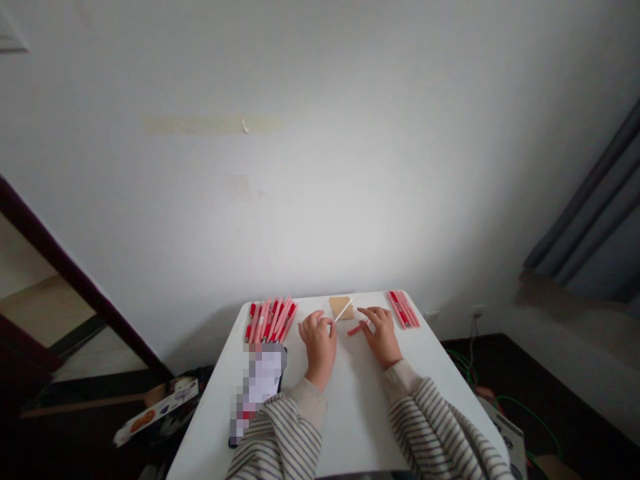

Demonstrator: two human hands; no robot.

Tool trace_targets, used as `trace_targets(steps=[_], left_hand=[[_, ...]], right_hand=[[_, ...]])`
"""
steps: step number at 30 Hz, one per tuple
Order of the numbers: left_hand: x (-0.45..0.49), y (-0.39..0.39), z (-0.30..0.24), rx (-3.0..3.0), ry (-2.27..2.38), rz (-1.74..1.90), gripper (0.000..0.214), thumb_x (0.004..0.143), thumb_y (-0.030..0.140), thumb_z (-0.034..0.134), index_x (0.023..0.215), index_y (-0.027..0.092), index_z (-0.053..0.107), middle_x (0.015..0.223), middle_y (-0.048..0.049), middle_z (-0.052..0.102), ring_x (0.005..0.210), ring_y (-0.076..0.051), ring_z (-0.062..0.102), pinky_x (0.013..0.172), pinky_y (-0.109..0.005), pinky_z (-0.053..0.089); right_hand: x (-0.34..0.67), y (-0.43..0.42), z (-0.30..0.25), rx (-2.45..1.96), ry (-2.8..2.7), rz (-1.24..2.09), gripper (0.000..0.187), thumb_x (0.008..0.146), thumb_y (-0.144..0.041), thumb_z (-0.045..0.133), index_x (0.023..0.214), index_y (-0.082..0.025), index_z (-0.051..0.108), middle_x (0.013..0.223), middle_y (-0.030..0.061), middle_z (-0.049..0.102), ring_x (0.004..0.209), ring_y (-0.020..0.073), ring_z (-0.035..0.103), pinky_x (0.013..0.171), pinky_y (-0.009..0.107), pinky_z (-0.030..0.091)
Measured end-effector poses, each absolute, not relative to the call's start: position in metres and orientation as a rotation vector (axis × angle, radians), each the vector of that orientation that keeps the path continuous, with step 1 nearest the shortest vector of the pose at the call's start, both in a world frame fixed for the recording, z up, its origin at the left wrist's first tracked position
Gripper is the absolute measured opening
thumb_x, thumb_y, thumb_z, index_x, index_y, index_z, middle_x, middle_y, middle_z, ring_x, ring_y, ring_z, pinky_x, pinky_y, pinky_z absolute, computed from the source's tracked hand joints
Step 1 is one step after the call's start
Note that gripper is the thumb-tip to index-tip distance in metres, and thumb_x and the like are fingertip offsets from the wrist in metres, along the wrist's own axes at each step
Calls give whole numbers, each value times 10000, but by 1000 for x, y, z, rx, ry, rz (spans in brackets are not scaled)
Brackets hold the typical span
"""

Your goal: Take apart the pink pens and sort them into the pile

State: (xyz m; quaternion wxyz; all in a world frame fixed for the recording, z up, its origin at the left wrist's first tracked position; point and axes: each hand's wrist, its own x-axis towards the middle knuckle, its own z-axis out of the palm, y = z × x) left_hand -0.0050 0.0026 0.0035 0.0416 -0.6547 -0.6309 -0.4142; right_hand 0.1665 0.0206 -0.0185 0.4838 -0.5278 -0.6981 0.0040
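Note:
My left hand (320,343) is closed in a pinch, with a thin white stick (344,309) like a pen refill slanting up and right from its fingertips. A bit of pink shows at its fingers, too small to make out. My right hand (383,335) has its thumb and fingers closed around the end of a short red and pink pen piece (356,329), low over the white table (350,427). Behind the stick lies a small tan piece of card (338,306).
Several red and pink pens (270,321) lie side by side at the back left. A smaller row of pens (404,309) is at the back right. A phone (260,387), its screen blurred out, lies left of my left forearm. The wall (320,200) stands behind the table.

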Motion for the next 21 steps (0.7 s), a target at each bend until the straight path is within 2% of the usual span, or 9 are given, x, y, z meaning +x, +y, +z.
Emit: trace_targets(steps=[4,8,14,21], left_hand=[[-4,3,3,-2097,-1871,-1246,80,833,203,562,840,209,642,1146,-72,589,1150,-235,481,1036,-503,315],[-4,2,4,-2147,-1862,-1231,104,838,198,554,842,217,656,1159,-68,575,1138,-231,477,1043,-521,299],[-4,1,6,-2194,-1841,-1234,134,841,185,545,835,221,674,1174,-66,563,1132,-229,480,1055,-538,289],[-5,1,5,-2179,-1842,-1246,121,839,199,561,841,227,679,1160,-67,563,1122,-233,481,1046,-541,301]], right_hand=[[167,19,-14,-1283,-1683,-68,365,880,-236,554,1238,-288,600,1134,86,562,1047,246,458,926,443,434],[165,17,-12,-1291,-1737,-142,275,874,-237,576,1116,-321,676,1177,77,556,1068,253,448,921,442,432],[163,16,-13,-1296,-1766,-134,145,850,-222,623,918,-291,731,1080,62,618,1044,247,455,890,420,424],[163,17,-15,-1293,-1771,-113,122,842,-214,641,882,-282,734,995,53,634,1006,234,462,863,393,407]])
